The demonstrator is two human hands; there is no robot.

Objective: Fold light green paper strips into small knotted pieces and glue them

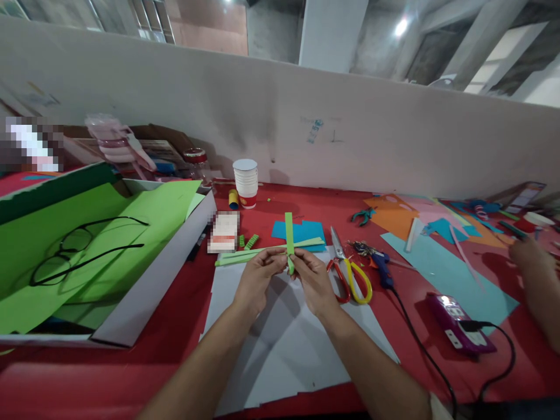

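Note:
Between both hands, above white paper [271, 344], a light green paper strip [289, 230] stands upright, its lower end folded or curled. My left hand [260, 277] pinches that lower end from one side. From the other side my right hand [312, 277] grips it with thumb and fingers closed. Behind them lie more pale green strips [245, 255] and a piece of blue paper [284, 230]. Two small folded green pieces [251, 241] sit to the left of the strips. Scissors [350, 274] with red and yellow handles rest beside my right hand.
A box [153, 280] of green paper with glasses [70, 251] on top stands left. Paper cups [246, 182] stand at the back. Right are a blue glue gun [381, 265], its black cord, a purple device [459, 326], pliers [363, 216] and another person's hand [531, 268].

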